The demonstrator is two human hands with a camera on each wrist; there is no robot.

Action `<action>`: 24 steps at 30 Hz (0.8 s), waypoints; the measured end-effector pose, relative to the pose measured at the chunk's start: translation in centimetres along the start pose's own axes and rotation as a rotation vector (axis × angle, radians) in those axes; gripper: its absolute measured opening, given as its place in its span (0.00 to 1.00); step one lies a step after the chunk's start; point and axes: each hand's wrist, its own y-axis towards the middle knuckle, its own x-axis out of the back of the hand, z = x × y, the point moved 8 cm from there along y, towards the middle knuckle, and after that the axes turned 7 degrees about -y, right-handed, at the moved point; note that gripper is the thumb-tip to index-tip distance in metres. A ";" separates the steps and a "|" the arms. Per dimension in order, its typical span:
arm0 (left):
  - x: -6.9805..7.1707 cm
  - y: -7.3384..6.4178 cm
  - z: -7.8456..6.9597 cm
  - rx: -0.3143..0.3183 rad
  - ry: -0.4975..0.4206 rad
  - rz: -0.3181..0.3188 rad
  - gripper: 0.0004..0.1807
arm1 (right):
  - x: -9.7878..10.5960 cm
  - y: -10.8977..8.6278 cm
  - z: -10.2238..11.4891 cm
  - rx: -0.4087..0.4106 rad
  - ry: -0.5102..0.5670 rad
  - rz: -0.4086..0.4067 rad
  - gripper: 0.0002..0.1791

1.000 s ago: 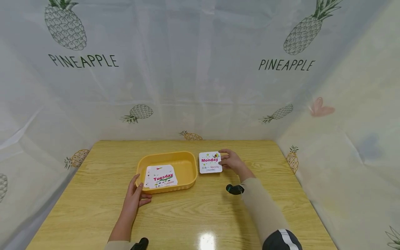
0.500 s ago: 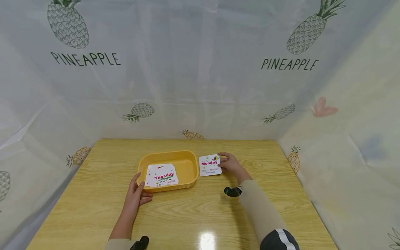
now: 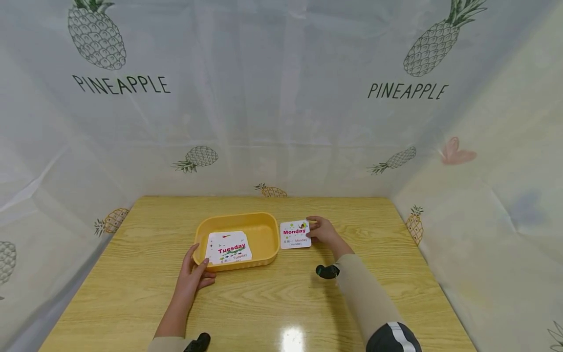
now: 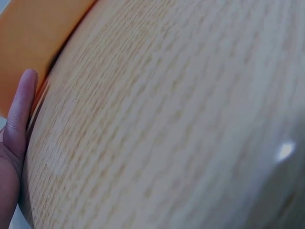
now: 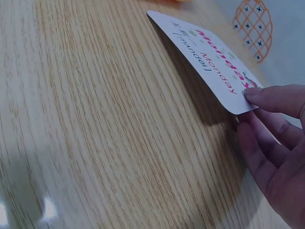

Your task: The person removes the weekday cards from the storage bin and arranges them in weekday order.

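A white card printed "Monday" lies just right of the tray in the head view, pinched at its right edge by my right hand. In the right wrist view the thumb presses on the card's face while the other fingers are below its edge. The card is tilted, with a shadow under it. My left hand holds the near left corner of the yellow tray. One finger lies along the tray's outer wall. Inside the tray is a white "Tuesday" card, its outline uneven like overlapped cards.
Both hands work over a wooden table. A pale curtain printed with pineapples stands behind its far edge and along the sides. Each forearm carries a dark strap piece, such as the black one at the right wrist.
The right hand and the Monday card have come slightly nearer to the body and lower toward the table. The left hand and tray hold their place; the head view has shifted a little.
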 end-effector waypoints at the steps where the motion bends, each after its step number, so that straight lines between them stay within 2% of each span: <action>1: 0.0 0.0 0.0 0.000 0.000 0.000 0.36 | 0.0 0.0 0.0 0.000 -0.004 0.002 0.35; 9: 0.1 -0.1 0.0 0.001 -0.006 0.001 0.37 | 1.2 0.0 -0.2 0.046 -0.085 -0.017 0.32; 15: 0.2 0.0 0.2 -0.002 -0.003 0.000 0.38 | 2.0 -0.5 1.0 0.047 -0.082 -0.047 0.29; 19: 0.2 0.0 0.1 -0.005 0.005 0.002 0.38 | 1.6 -0.8 2.3 0.062 -0.070 -0.035 0.29; 24: 0.1 0.0 0.1 -0.004 0.005 0.001 0.38 | 0.0 -1.2 4.4 0.088 -0.068 -0.007 0.29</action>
